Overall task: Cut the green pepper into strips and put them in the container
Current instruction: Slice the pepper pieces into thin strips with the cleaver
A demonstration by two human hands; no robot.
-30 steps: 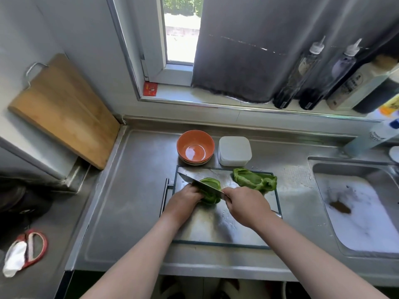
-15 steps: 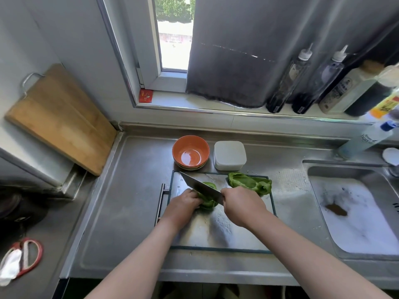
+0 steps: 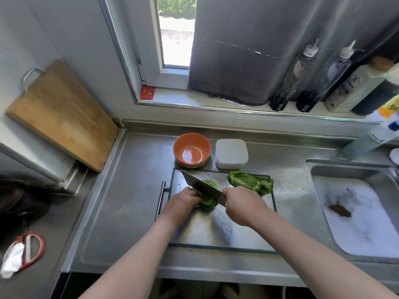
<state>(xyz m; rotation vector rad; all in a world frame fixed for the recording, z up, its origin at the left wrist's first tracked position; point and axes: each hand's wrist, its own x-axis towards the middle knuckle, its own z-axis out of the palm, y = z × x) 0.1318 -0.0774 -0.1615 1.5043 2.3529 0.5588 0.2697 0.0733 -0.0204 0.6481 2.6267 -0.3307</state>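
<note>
On the steel cutting board (image 3: 216, 231) lies a green pepper piece (image 3: 207, 202), which my left hand (image 3: 183, 201) holds down with curled fingers. My right hand (image 3: 241, 203) grips the handle of a knife (image 3: 200, 186); the blade slants across the top of that piece, tip pointing to the far left. A second, larger green pepper piece (image 3: 251, 181) lies at the board's far right corner. Behind the board stand an orange bowl (image 3: 191, 151) and a white lidded container (image 3: 231, 153).
A sink (image 3: 358, 214) with foam lies to the right. Bottles (image 3: 311, 78) line the window sill. A wooden board (image 3: 60, 113) leans on the left wall. Red-handled scissors (image 3: 26, 251) lie at the lower left. The steel counter (image 3: 121, 208) surrounds the cutting board.
The view has shifted slightly. The knife blade has moved a little over the pepper piece under my left hand; both hands keep their hold.
</note>
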